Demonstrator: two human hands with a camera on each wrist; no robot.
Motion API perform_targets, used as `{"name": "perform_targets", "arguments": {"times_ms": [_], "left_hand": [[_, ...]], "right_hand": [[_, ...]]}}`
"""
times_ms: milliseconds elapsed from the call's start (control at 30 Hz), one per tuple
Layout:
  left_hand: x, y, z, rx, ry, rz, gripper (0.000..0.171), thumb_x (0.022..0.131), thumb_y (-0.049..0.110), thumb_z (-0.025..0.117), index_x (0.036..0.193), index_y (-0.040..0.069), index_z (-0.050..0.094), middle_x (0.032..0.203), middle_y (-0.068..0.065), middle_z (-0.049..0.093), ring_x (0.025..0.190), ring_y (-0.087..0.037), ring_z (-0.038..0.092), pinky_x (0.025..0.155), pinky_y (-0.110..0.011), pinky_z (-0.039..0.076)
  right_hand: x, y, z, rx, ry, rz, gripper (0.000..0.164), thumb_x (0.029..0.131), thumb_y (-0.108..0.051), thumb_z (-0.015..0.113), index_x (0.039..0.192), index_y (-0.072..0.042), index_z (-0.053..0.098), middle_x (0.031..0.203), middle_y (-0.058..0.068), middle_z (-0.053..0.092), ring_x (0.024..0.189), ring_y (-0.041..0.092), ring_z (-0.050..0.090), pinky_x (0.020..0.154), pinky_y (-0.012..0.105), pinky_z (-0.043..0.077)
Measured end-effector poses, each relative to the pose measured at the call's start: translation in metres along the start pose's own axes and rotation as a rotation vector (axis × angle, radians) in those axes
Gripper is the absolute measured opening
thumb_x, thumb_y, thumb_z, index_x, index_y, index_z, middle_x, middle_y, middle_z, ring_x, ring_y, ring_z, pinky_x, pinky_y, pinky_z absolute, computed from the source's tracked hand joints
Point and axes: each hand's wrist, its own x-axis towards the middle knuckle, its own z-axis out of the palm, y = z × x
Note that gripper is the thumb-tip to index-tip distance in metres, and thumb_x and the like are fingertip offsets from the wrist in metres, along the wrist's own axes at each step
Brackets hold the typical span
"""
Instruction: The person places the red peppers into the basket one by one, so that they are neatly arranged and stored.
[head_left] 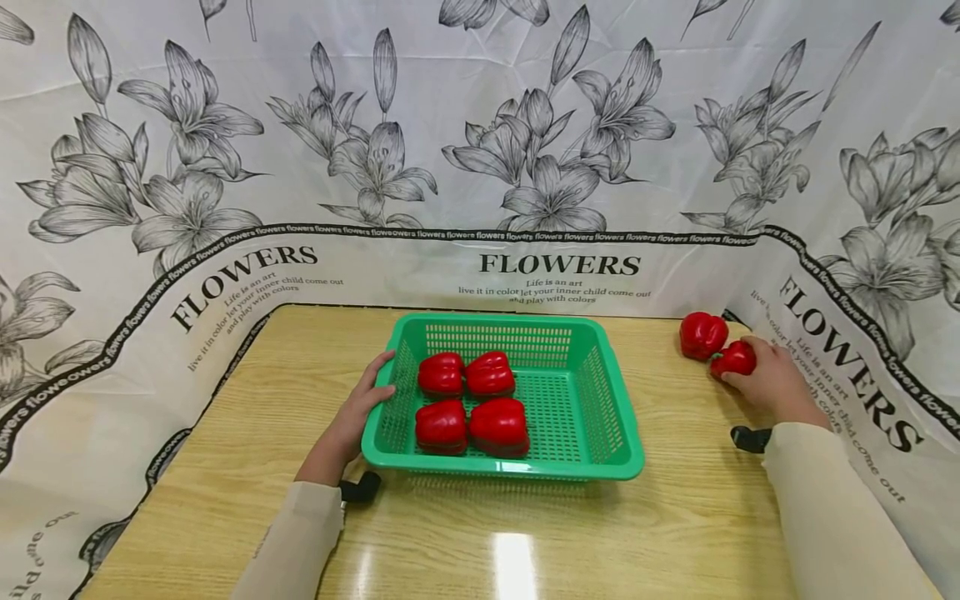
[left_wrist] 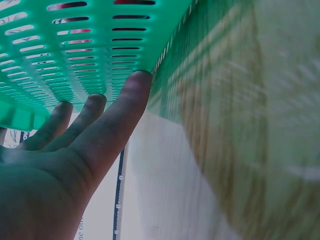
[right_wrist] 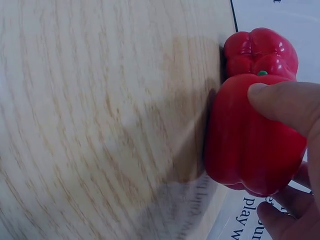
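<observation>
The right hand [head_left: 776, 379] has its fingers bent around a red pepper [head_left: 733, 358]. The thumb presses on one side and the other fingers, partly hidden, go around the far side. This pepper is well to the right of the green basket [head_left: 517, 468]. I can't tell if it is fully off the counter [head_left: 675, 517]. One more red pepper [head_left: 703, 335] is close by it, also right of the basket. Four peppers [head_left: 491, 373] sit inside, on the basket's left side.

The left hand [head_left: 348, 425] is at the basket's left wall. Its fingers are nearly straight and spread out, touching the wall.

I think the step now is picking up a pepper. The next move seems to need a good grip, a lift higher than the basket's right rim, and a soft put-down inside, right of the four.
</observation>
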Motion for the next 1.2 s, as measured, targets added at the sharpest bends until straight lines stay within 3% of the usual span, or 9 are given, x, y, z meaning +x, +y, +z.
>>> {"name": "perform_targets", "arguments": {"times_ms": [167,333,600,833,1033,1200], "left_hand": [[0.0,0.0,0.001,0.003,0.007,-0.002,0.052,0.099,0.021,0.032,0.144,0.035,0.01,0.15,-0.008,0.01,0.125,-0.043,0.035,0.085,-0.042,0.047],[0.005,-0.01,-0.005,-0.002,0.009,0.007,0.051,0.099,0.023,0.034,0.143,0.04,0.013,0.15,-0.006,0.009,0.126,-0.042,0.035,0.085,-0.042,0.047],[0.011,-0.019,-0.009,-0.014,0.008,0.009,0.051,0.098,0.026,0.035,0.141,0.043,0.014,0.15,-0.004,0.01,0.125,-0.041,0.036,0.084,-0.043,0.048],[0.006,-0.009,-0.006,-0.01,0.002,0.0,0.051,0.099,0.024,0.034,0.142,0.04,0.014,0.15,-0.005,0.011,0.124,-0.041,0.037,0.084,-0.043,0.048],[0.0,0.0,-0.002,-0.004,-0.006,0.014,0.053,0.099,0.021,0.032,0.145,0.034,0.01,0.15,-0.009,0.009,0.125,-0.044,0.034,0.086,-0.044,0.047],[0.0,-0.001,-0.001,-0.01,-0.01,0.007,0.053,0.099,0.021,0.032,0.145,0.035,0.009,0.15,-0.008,0.01,0.126,-0.044,0.033,0.086,-0.045,0.047]], "right_hand": [[-0.003,-0.003,-0.004,0.006,-0.025,0.025,0.092,0.076,-0.052,0.064,0.138,0.002,0.023,0.124,0.041,0.023,0.106,0.053,0.031,0.085,0.066,0.034],[-0.008,-0.008,-0.005,0.023,-0.025,0.069,0.093,0.073,-0.057,0.064,0.134,0.003,0.026,0.121,0.039,0.024,0.102,0.05,0.032,0.081,0.063,0.036],[-0.011,-0.013,-0.003,0.064,-0.004,0.095,0.1,0.072,-0.057,0.066,0.132,0.01,0.024,0.118,0.031,0.038,0.1,0.044,0.038,0.083,0.058,0.038],[-0.013,-0.016,-0.004,-0.039,-0.01,0.087,0.103,0.069,-0.068,0.06,0.132,0.007,0.027,0.111,0.033,0.035,0.092,0.044,0.039,0.073,0.055,0.042],[-0.013,-0.022,-0.005,-0.087,0.004,0.093,0.101,0.066,-0.072,0.058,0.119,0.01,0.033,0.099,0.031,0.04,0.082,0.039,0.043,0.065,0.046,0.041],[-0.012,-0.025,-0.002,-0.145,0.038,0.113,0.095,0.072,-0.074,0.048,0.109,0.013,0.038,0.09,0.029,0.046,0.075,0.036,0.045,0.059,0.04,0.039]]}}
